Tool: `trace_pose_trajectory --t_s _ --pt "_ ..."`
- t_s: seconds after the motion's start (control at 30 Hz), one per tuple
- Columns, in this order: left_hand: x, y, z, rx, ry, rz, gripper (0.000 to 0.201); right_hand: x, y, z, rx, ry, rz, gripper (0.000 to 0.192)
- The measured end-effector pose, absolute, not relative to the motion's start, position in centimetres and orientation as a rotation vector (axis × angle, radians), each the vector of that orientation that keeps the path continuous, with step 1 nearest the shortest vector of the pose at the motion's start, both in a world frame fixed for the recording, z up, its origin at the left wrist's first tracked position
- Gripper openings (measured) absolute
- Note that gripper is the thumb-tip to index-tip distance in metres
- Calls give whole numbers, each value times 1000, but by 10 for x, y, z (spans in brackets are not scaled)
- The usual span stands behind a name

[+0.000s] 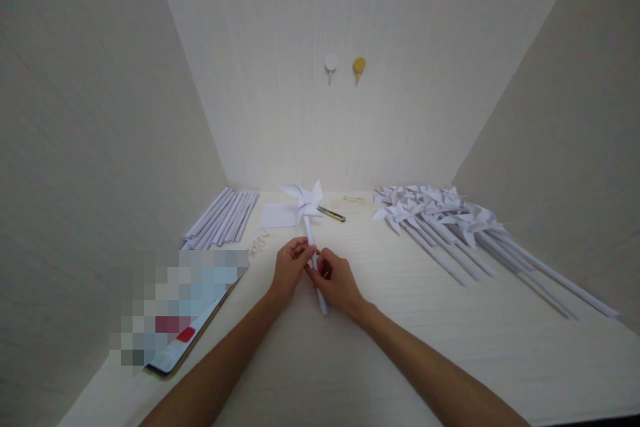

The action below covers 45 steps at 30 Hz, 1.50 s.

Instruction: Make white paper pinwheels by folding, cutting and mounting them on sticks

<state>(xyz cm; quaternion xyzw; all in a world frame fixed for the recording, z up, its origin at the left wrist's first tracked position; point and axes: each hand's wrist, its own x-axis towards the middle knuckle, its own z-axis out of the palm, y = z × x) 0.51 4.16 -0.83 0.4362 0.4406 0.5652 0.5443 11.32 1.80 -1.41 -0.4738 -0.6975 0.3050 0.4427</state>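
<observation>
A white paper pinwheel (306, 201) points away from me over the middle of the table, its folded blades at the far end of a rolled paper stick (321, 303). Around the middle of that stick, my left hand (291, 267) pinches it from the left. My right hand (336, 277) grips the same stick from the right, just below, with the fingertips of both hands close together. Behind the blades lies a flat white paper sheet (277, 215). To the right of the blades rests a utility knife (332, 214).
Several rolled paper sticks (223, 217) lie at the back left. A pile of finished-looking pinwheels (430, 213) covers the back right. A partly blurred phone (193, 330) is at the left. Small pale bits (259, 242) lie near the sticks. Two hooks (359, 67) hang on the back wall.
</observation>
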Motion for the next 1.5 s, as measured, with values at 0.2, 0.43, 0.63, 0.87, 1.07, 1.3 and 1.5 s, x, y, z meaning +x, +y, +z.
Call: trace_pose_trajectory --t_s 0.2,0.43,0.63,0.87,1.07,1.3,1.5 --pt "5 40 -3 1030 1075 1349 32 139 28 2 -1194 -1675 751 12" --pt "3 40 -3 1039 1058 1313 27 259 20 59 -1401 -1761 180 18" --pt "5 41 -4 1099 1078 1268 25 355 -15 58 -1865 -1485 -79 20" --pt "4 43 -8 1102 1067 1287 26 392 -48 7 -2208 -1402 -263 21" --pt "3 44 -8 1102 1058 1280 27 383 -48 -8 -2250 -1400 -320 24" --pt "2 43 -7 1104 1054 1266 25 375 -40 -2 -2434 -1296 -299 30" --pt "3 43 -8 1109 1046 1256 27 383 -39 -5 -2420 -1281 -337 29"
